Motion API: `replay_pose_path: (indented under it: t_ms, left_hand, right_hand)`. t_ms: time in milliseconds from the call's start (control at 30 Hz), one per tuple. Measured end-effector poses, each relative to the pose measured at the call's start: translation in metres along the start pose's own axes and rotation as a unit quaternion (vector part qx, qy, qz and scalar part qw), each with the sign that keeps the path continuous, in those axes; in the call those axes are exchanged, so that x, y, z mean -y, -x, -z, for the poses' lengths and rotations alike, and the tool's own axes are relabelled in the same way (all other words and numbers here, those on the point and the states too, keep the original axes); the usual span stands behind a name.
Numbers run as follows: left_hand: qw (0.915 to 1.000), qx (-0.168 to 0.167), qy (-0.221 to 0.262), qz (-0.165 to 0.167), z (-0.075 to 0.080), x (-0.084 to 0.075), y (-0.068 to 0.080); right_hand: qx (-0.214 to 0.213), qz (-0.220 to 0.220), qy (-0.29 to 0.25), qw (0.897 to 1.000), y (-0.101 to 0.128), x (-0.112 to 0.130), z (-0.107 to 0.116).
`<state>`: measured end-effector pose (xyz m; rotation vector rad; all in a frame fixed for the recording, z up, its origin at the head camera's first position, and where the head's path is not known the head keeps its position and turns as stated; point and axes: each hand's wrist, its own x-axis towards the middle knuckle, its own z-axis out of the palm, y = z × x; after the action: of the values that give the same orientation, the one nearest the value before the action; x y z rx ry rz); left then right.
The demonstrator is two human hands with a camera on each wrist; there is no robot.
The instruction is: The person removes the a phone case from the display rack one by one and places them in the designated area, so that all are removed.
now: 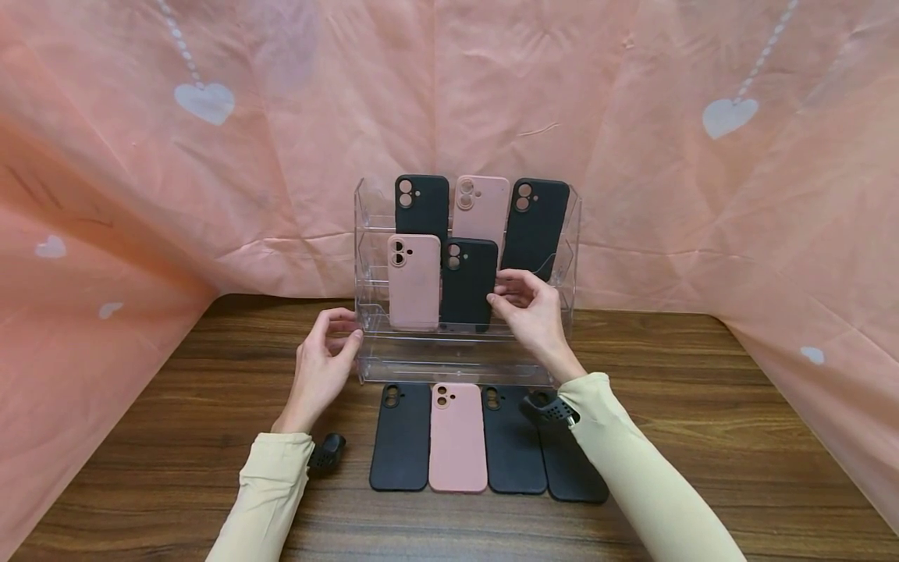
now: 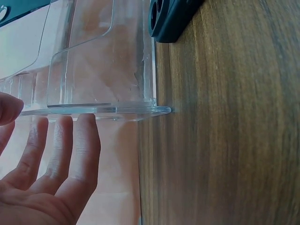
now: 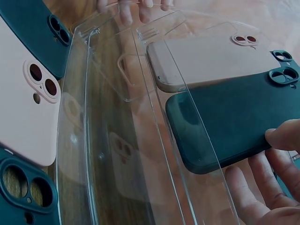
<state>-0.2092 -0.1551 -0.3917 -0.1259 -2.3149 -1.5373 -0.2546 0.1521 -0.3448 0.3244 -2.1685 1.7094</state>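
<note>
A clear acrylic tiered stand (image 1: 449,363) stands on the wooden table (image 1: 702,437). Its top tier holds a black case (image 1: 421,204), a pink case (image 1: 481,207) and another black case (image 1: 535,226). The middle tier holds a pink case (image 1: 414,281) and a black case (image 1: 467,285). My right hand (image 1: 500,290) pinches that middle black case (image 3: 229,122) at its right edge, thumb (image 3: 281,136) on the front. My left hand (image 1: 344,332) rests straight fingers (image 2: 86,140) against the stand's left side wall (image 2: 103,61).
Several cases lie flat in a row before the stand: black (image 1: 400,437), pink (image 1: 458,437), black (image 1: 513,445), and a black one (image 1: 572,468) partly under my right forearm. Pink cloth with white hearts (image 1: 204,101) walls the table at the back and both sides.
</note>
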Motion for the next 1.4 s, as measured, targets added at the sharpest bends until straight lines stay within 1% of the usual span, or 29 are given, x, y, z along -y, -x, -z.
replay_pose_path:
  t_ms: [167,300,567,767,933,1100,1400]
  left_hand:
    - [1.0,0.0,-0.001,-0.004,0.0,0.0,0.0]
    - [1.0,0.0,-0.001,-0.005,0.0,0.0,0.0]
    - [1.0,0.001,-0.003,0.002,0.0,0.0,0.0]
    - [1.0,-0.002,-0.003,0.004,-0.001,-0.001,0.001]
    - [1.0,-0.004,-0.004,0.0,-0.001,-0.003,0.002]
    - [1.0,-0.003,-0.003,0.004,0.0,-0.002,0.002]
    - [1.0,-0.001,-0.002,0.008,-0.001,-0.002,0.002]
  right_hand:
    - [0.003,0.001,-0.006,1.0,0.001,0.002,0.002]
    - [-0.001,0.007,-0.024,1.0,0.001,0.003,0.004]
    - [-0.018,0.026,-0.041,0.999,0.0,0.008,0.009]
    - [-0.016,0.029,-0.057,0.998,0.001,0.017,0.014]
    - [-0.014,0.037,-0.055,0.998,0.003,0.022,0.019]
    - [-0.01,0.045,-0.05,0.998,0.007,0.025,0.026]
    - [-0.009,0.045,-0.038,0.998,0.015,0.027,0.042]
